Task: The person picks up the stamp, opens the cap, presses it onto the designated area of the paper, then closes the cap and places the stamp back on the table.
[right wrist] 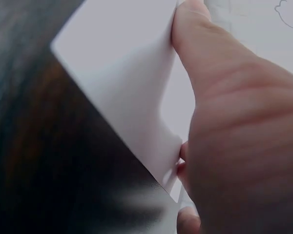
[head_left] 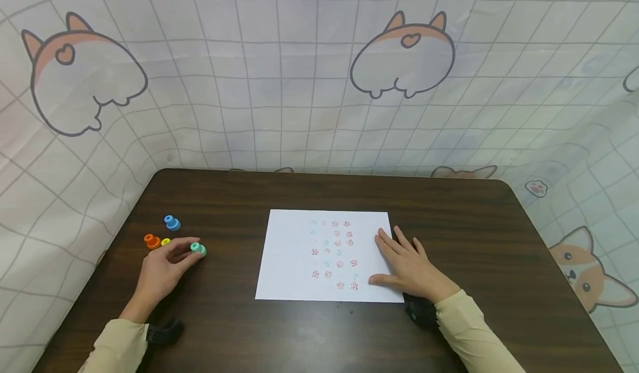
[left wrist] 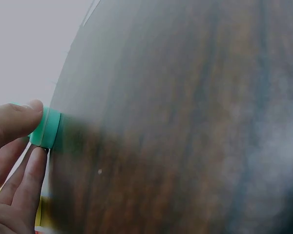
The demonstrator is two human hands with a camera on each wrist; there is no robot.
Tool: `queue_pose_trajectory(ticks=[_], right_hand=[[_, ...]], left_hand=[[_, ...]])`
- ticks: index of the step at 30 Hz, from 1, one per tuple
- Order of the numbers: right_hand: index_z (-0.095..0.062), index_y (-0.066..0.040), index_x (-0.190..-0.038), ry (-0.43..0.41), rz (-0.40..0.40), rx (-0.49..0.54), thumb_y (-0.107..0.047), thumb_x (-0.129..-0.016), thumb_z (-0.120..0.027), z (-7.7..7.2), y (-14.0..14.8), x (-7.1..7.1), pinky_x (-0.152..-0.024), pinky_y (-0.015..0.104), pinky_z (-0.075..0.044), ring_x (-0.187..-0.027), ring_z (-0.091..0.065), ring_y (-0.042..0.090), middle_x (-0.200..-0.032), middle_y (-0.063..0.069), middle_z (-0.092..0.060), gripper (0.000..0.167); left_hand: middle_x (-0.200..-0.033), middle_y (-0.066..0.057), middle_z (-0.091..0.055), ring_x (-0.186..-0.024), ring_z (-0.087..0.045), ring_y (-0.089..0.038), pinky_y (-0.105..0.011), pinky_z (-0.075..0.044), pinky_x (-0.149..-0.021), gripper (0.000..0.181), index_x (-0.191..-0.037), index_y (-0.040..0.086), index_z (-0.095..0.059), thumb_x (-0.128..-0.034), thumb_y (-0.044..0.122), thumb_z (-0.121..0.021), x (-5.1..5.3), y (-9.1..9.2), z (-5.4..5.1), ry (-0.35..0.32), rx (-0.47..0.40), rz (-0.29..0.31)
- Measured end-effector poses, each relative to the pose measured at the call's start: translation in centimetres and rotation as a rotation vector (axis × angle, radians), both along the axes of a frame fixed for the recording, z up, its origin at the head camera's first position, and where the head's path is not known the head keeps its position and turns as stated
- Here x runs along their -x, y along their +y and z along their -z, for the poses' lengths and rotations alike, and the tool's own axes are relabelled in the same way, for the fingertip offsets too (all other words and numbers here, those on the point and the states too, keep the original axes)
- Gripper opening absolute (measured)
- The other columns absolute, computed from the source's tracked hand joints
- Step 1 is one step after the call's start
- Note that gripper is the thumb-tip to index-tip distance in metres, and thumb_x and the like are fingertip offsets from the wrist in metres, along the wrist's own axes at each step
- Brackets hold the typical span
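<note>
The left hand (head_left: pixel 162 267) pinches a small green stamp (head_left: pixel 198 248) between thumb and fingers at the table's left; in the left wrist view the green stamp (left wrist: pixel 46 127) is down at the table surface. Beside that hand stand an orange stamp (head_left: pixel 152 241), a blue stamp (head_left: pixel 172 222) and a partly hidden yellow stamp (head_left: pixel 166 241). The right hand (head_left: pixel 411 270) rests with spread fingers on the right edge of a white sheet (head_left: pixel 287 256), which bears rows of small red and pale green prints. In the right wrist view, the thumb lies on the sheet (right wrist: pixel 112 63).
A dark brown wooden table (head_left: pixel 319 334) carries everything. Behind it and at the sides hangs a white gridded cloth (head_left: pixel 299 84) with dog drawings. A black band (head_left: pixel 165 332) is on the left wrist, and a dark device (head_left: pixel 421 311) is at the right wrist.
</note>
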State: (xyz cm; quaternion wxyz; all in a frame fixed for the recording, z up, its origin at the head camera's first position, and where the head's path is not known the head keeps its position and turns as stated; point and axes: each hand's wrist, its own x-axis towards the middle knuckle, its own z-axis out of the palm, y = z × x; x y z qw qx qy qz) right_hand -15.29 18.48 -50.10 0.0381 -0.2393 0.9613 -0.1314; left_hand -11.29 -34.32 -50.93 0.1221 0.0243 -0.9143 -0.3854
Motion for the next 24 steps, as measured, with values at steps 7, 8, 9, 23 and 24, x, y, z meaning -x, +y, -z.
queue_pose_trajectory(ticks=[7, 8, 9, 23, 24], right_hand=[[-0.037, -0.007, -0.16, -0.005, 0.007, -0.006, -0.065, -0.087, -0.07, 0.2, 0.1, 0.0, -0.118, 0.08, -0.021, -0.158, -0.021, 0.048, -0.17, 0.013, -0.033, 0.099], [-0.036, -0.007, -0.16, -0.013, 0.01, -0.006, -0.065, -0.088, -0.07, 0.2, 0.1, 0.0, -0.119, 0.08, -0.02, -0.159, -0.02, 0.048, -0.17, 0.012, -0.032, 0.099], [-0.036, -0.008, -0.161, -0.018, 0.014, -0.007, -0.065, -0.088, -0.069, 0.2, 0.1, 0.0, -0.119, 0.08, -0.02, -0.159, -0.02, 0.047, -0.17, 0.012, -0.032, 0.099], [-0.034, -0.007, -0.161, -0.028, 0.013, -0.023, -0.066, -0.088, -0.068, 0.0, 0.0, -0.2, -0.12, 0.08, -0.018, -0.159, -0.019, 0.047, -0.171, 0.012, -0.03, 0.099], [-0.034, -0.007, -0.161, -0.03, 0.012, -0.027, -0.066, -0.089, -0.068, 0.0, 0.0, -0.3, -0.12, 0.08, -0.018, -0.16, -0.019, 0.047, -0.171, 0.012, -0.029, 0.099]], left_hand=[[-0.118, -0.019, -0.076, -0.088, -0.051, 0.03, 0.005, -0.045, -0.076, 0.037, -0.125, 0.01, -0.072, -0.0931, 0.028, -0.079, -0.1, -0.2, -0.3, 0.008, 0.012, -0.006], [-0.118, -0.019, -0.076, -0.088, -0.051, 0.031, 0.005, -0.045, -0.076, 0.037, -0.125, 0.01, -0.072, -0.0932, 0.028, -0.079, -0.1, -0.3, -0.3, 0.011, 0.015, -0.008], [-0.118, -0.019, -0.076, -0.088, -0.05, 0.031, 0.005, -0.045, -0.076, 0.037, -0.125, 0.009, -0.072, -0.0932, 0.027, -0.079, -0.1, -0.3, -0.3, 0.013, 0.016, -0.009], [-0.119, -0.022, -0.076, -0.088, -0.047, 0.032, 0.006, -0.043, -0.075, 0.038, -0.124, 0.006, -0.072, -0.093, 0.028, -0.079, -0.3, -1.1, -0.5, 0.014, 0.025, -0.05], [-0.119, -0.022, -0.076, -0.088, -0.047, 0.032, 0.006, -0.043, -0.075, 0.039, -0.124, 0.006, -0.072, -0.093, 0.028, -0.079, -0.4, -1.1, -0.6, 0.014, 0.023, -0.05]])
